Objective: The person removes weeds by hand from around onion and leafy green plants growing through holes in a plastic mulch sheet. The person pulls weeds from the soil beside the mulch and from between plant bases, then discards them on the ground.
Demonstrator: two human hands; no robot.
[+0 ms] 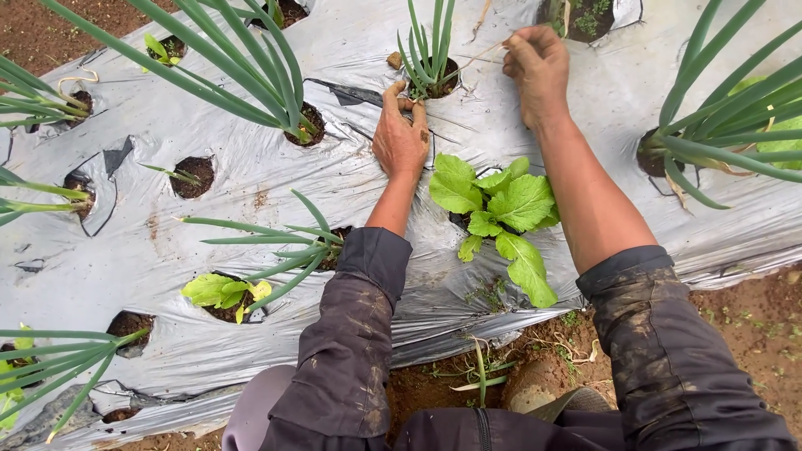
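— Silver plastic mulch sheet (251, 179) over a raised garden bed, brown soil (50, 33) at the edges. What do the fingers hold?

— Left hand (399, 138): fingers curled and clenched around the base of a small green onion clump (428, 50), right at its planting hole. Right hand (539, 67): fingertips pinched on a thin dry straw-coloured stem (476, 57) that runs toward the same clump.

— Next item outward?

— Leafy green seedling (501, 209), broad bright leaves, in the hole just beside the left wrist, between the two forearms. Both arms in dark, mud-smeared sleeves (351, 351).

— Further out?

— Taller green onion plants: one (284, 92) left of the left hand, one (284, 250) near the left elbow, a large one (718, 142) at the right edge. A second small leafy seedling (221, 292) lower left. Several holes showing bare soil only.

— Handling note?

— Judged from the grip: keeping the left hand low at the base steadies the clump so its roots stay seated, while the pinched dry stem is best drawn gently away from the green blades, not across them. The sheet is torn around some holes, so pressure on it should be light.
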